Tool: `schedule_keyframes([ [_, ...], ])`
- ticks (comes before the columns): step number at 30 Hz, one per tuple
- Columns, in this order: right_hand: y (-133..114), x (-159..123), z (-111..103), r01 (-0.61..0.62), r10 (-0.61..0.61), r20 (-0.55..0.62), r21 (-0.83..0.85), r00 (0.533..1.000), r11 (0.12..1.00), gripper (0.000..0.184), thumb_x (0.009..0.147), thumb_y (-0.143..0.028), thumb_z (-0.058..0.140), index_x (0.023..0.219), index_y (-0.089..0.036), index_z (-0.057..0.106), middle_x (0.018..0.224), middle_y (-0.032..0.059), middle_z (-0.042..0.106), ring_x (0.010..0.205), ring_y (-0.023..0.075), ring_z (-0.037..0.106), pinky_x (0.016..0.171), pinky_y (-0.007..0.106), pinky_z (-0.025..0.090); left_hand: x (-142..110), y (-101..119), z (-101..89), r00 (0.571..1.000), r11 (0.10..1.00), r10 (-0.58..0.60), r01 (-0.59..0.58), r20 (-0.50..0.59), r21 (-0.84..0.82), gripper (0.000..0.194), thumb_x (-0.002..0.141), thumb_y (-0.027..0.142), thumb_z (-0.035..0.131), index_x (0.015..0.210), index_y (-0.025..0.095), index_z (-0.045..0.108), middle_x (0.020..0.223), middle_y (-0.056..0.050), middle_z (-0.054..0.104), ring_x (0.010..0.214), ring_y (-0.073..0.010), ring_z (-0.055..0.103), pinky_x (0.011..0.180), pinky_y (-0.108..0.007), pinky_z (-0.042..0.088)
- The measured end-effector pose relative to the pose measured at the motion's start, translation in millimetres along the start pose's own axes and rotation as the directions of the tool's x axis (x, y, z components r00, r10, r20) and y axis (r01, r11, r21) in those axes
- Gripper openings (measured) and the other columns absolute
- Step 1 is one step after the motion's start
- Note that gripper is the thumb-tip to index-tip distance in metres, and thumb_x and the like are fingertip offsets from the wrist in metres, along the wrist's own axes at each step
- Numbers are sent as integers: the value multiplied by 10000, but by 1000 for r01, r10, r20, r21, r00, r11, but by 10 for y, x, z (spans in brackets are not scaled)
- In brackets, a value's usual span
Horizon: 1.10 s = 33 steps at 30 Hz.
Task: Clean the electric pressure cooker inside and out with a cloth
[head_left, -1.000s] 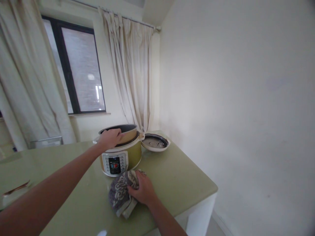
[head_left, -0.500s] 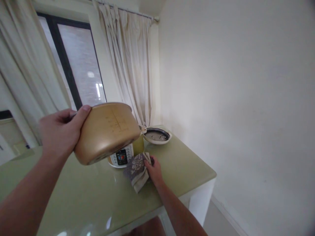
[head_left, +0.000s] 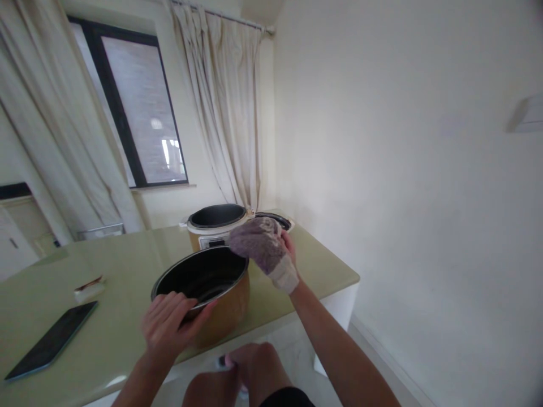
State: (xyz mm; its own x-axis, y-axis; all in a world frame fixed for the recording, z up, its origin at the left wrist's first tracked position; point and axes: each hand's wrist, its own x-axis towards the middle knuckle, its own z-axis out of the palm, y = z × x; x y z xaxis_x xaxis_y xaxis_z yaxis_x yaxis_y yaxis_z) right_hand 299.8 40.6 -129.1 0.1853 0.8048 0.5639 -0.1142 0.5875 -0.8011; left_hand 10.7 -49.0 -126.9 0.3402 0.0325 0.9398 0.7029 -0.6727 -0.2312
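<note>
My left hand [head_left: 169, 323] grips the near rim of a gold inner pot [head_left: 203, 294] with a dark inside, held upright at the table's front edge. My right hand [head_left: 285, 249] is closed on a grey patterned cloth [head_left: 262, 247], lifted just above the pot's far right rim. Behind them stands the rice cooker body [head_left: 212, 225], its cavity showing, with its lid [head_left: 278, 219] folded open to the right and partly hidden by the cloth.
The pale green table [head_left: 106, 265] carries a dark phone [head_left: 51, 341] at the front left and a small flat object [head_left: 89, 287] behind it. A window and cream curtains [head_left: 224, 107] lie beyond; a white wall runs along the right. My knees [head_left: 237, 376] show below.
My left hand lifted the inner pot out of the cooker and brought it down to the table's front edge. My right hand picked the cloth off the table and raised it to the pot.
</note>
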Motion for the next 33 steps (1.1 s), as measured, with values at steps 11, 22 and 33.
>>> schedule_keyframes([
  [11, -419, -117, 377, 235, 93, 525, -525, 846, 818, 179, 876, -232, 620, 1018, -230, 730, 921, -26, 729, 891, 185, 653, 853, 282, 458, -407, 275, 287, 984, 991, -123, 129, 131, -31, 156, 827, 244, 668, 703, 256, 573, 685, -33, 671, 641, -191, 620, 659, -352, 453],
  [22, -514, 246, 825, 179, 97, 512, -463, 854, 868, 434, 1074, -534, 445, 1199, -212, 707, 1103, 64, 724, 1101, 228, 653, 1028, 400, 485, 443, -230, 160, 628, 569, -739, 776, 245, -273, 302, 726, 213, 505, 980, 215, 667, 954, -61, 730, 947, -270, 684, 858, -392, 559],
  [33, -1419, 592, 899, 588, -237, 699, -315, 675, 745, 509, 805, -96, 656, 1306, -185, 685, 1205, 64, 731, 1163, 260, 677, 1088, 457, 494, 1270, -461, 159, 684, 590, -668, 727, 293, -350, 403, 813, 385, 698, 1172, 212, 637, 906, -5, 708, 844, -188, 675, 761, -301, 551],
])
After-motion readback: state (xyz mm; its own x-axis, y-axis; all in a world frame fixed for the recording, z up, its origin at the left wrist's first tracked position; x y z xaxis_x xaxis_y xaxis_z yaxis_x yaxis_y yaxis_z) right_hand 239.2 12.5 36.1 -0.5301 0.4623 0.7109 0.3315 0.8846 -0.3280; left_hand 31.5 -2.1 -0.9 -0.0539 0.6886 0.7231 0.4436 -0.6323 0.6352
